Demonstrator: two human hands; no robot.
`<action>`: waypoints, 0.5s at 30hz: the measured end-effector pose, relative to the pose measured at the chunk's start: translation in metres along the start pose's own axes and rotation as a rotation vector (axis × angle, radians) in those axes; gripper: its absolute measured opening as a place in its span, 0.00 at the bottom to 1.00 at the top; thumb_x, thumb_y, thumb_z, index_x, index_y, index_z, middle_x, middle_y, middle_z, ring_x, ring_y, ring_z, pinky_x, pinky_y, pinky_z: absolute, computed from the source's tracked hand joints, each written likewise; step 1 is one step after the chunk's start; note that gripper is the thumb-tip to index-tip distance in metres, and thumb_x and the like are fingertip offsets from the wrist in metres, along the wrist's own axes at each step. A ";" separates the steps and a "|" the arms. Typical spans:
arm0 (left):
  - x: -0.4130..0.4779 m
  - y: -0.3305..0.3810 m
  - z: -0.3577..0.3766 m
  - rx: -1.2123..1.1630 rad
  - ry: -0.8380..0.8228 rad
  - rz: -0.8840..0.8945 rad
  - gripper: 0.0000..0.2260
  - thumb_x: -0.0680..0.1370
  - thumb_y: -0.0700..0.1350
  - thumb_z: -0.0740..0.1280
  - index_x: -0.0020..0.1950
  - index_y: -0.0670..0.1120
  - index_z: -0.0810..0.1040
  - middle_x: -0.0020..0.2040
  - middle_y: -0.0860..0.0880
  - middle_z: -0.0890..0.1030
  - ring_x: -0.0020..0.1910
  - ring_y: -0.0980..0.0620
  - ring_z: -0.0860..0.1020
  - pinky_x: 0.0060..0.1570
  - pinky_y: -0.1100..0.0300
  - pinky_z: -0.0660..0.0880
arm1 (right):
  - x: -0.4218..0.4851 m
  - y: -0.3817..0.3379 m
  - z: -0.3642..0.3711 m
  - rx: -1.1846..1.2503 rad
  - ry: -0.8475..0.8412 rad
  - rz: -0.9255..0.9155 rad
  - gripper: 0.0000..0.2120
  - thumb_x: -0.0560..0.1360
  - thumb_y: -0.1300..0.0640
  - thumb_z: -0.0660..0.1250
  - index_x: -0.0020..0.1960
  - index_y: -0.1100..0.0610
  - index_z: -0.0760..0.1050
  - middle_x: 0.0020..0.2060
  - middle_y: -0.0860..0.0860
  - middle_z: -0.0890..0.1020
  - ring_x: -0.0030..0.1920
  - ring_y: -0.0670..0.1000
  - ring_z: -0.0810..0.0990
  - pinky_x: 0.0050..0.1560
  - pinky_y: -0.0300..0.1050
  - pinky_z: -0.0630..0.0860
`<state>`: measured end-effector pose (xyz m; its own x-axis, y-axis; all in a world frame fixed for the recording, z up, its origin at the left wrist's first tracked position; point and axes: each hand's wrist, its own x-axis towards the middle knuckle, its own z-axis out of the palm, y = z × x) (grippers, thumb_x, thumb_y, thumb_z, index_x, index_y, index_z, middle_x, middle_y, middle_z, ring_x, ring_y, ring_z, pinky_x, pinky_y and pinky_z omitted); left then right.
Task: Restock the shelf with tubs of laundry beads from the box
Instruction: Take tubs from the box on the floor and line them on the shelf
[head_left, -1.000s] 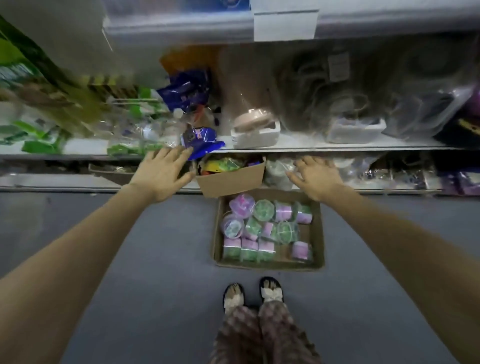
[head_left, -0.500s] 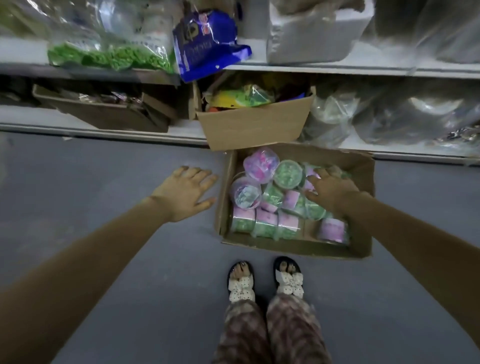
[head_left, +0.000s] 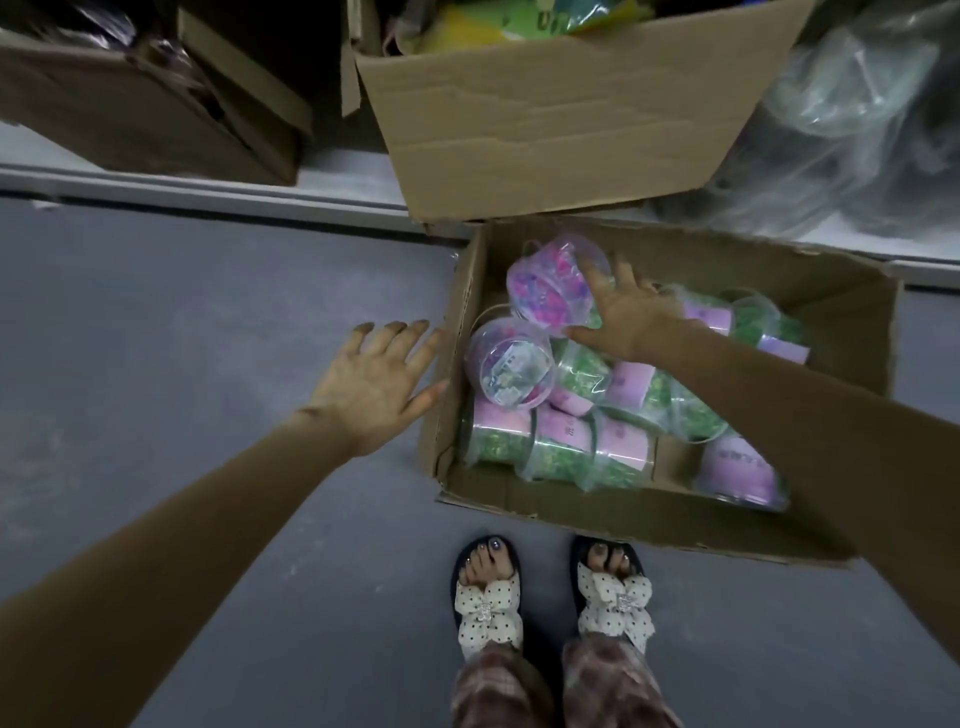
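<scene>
1. Head view: an open cardboard box (head_left: 670, 525) is seen on the grey floor (head_left: 182, 312) at centre right of the frame, set against the bottom shelf (head_left: 208, 192) edge.
2. Clear tubs of laundry beads (head_left: 566, 447) are piled inside it, mostly green beads with pink labels, and many are lying on their sides.
3. A pink-bead tub (head_left: 545, 291) is tilted at the upper left of the pile. The right hand (head_left: 628, 317) is laid against its right side, fingers and thumb spread wide, not closed round it.
4. The left hand (head_left: 374, 379) is held at centre frame, palm down, fingers straight and spread, nothing held. It is just beside the box's left wall; contact cannot be told.
5. On the shelf at the top are seen a larger carton (head_left: 561, 124) directly above the box, a brown carton (head_left: 130, 114) upper left, and plastic bags (head_left: 841, 130) upper right.
6. Sandalled feet (head_left: 488, 608) are seen bottom centre, just below the box.
</scene>
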<state>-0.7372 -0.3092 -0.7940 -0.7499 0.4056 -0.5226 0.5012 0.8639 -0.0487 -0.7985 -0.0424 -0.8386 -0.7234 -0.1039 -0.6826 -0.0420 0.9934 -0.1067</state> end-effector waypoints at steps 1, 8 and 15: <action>0.005 0.000 0.006 -0.019 0.011 -0.013 0.36 0.74 0.60 0.36 0.74 0.43 0.61 0.71 0.42 0.68 0.68 0.43 0.68 0.66 0.46 0.62 | 0.006 -0.001 0.003 0.010 0.017 0.016 0.43 0.74 0.35 0.59 0.77 0.47 0.36 0.76 0.58 0.44 0.74 0.64 0.53 0.69 0.59 0.59; 0.015 0.006 0.039 -0.067 0.139 0.023 0.28 0.77 0.56 0.50 0.66 0.40 0.72 0.59 0.41 0.78 0.54 0.43 0.79 0.54 0.47 0.74 | 0.039 -0.001 0.018 0.435 -0.018 0.051 0.48 0.72 0.45 0.70 0.77 0.47 0.37 0.74 0.61 0.46 0.73 0.65 0.55 0.71 0.54 0.58; 0.006 -0.002 0.042 -0.066 0.115 0.029 0.29 0.80 0.57 0.43 0.67 0.39 0.71 0.60 0.41 0.78 0.55 0.43 0.78 0.54 0.46 0.74 | 0.037 0.015 0.021 0.776 0.036 0.231 0.46 0.73 0.42 0.68 0.77 0.51 0.39 0.76 0.60 0.45 0.75 0.61 0.53 0.74 0.52 0.56</action>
<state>-0.7247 -0.3215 -0.8330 -0.7821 0.4592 -0.4214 0.4968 0.8676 0.0233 -0.8112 -0.0323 -0.8807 -0.6776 0.1149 -0.7264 0.5919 0.6715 -0.4459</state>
